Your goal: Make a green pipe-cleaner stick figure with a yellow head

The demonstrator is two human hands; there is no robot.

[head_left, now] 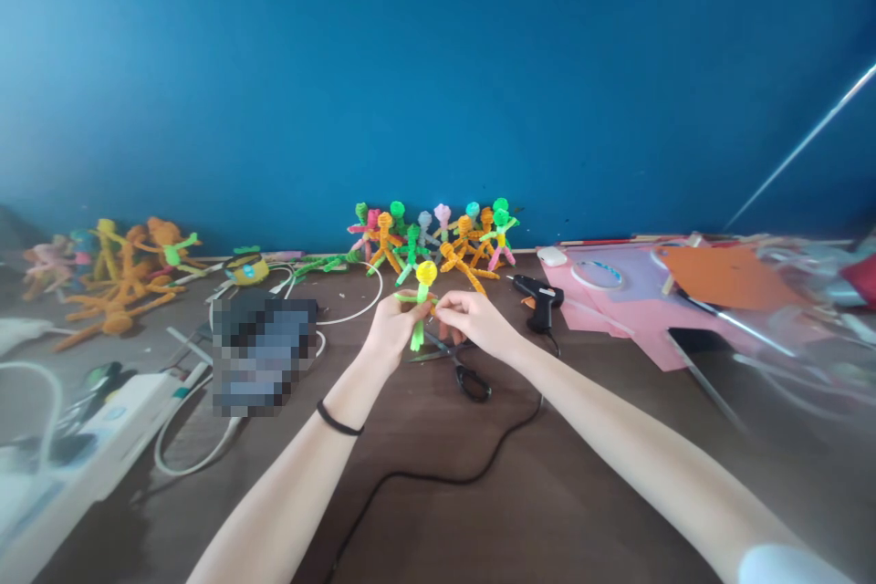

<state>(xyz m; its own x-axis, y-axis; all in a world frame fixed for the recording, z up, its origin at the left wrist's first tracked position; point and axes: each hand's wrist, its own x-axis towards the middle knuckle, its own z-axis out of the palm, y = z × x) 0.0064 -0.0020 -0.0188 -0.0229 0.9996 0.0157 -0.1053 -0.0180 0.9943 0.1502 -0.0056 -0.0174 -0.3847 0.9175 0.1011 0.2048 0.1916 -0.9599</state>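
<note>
A small pipe-cleaner figure (426,274) with a yellow coiled head and a light green body stands upright between my hands. My left hand (395,326) is closed around its body, thumb in front, and a green arm sticks out over the fingers. From the other side, my right hand (472,319) pinches at the figure's arm, where a bit of orange shows. The exact tip is hidden by the fingers. Just below my right hand lie black-handled scissors (472,383) on the dark table, partly covered by it.
Finished-looking pipe-cleaner figures (412,246) lean along the blue wall, with another pile (116,283) at left. A black glue gun (540,301) lies right, its cord (438,477) crossing the front. Pink paper sheets (657,338) and an orange sheet (732,276) lie right; a power strip (102,438) left.
</note>
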